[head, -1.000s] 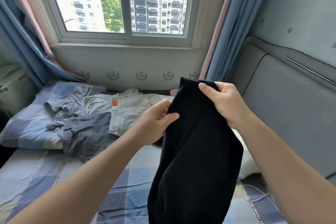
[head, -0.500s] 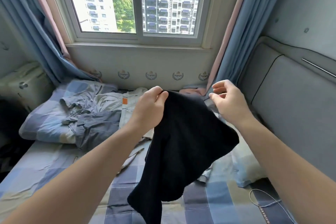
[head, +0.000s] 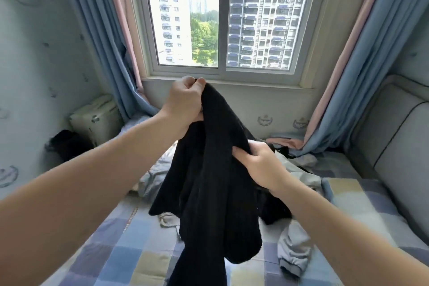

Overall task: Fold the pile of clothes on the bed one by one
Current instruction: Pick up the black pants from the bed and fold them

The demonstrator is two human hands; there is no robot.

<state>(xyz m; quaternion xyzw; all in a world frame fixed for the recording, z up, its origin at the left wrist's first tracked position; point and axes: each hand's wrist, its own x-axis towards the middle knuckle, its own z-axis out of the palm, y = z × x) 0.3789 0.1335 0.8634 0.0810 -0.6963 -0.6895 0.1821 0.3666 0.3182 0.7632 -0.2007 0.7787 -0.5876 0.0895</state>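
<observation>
A black garment [head: 209,193] hangs in the air above the bed [head: 111,246]. My left hand [head: 185,102] grips its top edge, raised in front of the window sill. Lower and to the right, my right hand [head: 260,162] pinches a fold of the same black cloth. The garment's lower end drops out of the frame at the bottom. Behind it lies the pile of clothes [head: 299,174], light grey and partly hidden by the black cloth and my right arm. A grey sleeve [head: 292,248] trails from it over the checked sheet.
A padded grey headboard [head: 394,146] runs along the right. Blue and pink curtains [head: 348,76] frame the window [head: 222,18] ahead. A pale suitcase [head: 95,118] and a dark bundle [head: 67,144] stand at the far left beside the bed.
My left hand has lifted the black garment higher. My right hand, which was open beside it, has dropped and taken hold of the cloth. The view has swung left and tilted up.
</observation>
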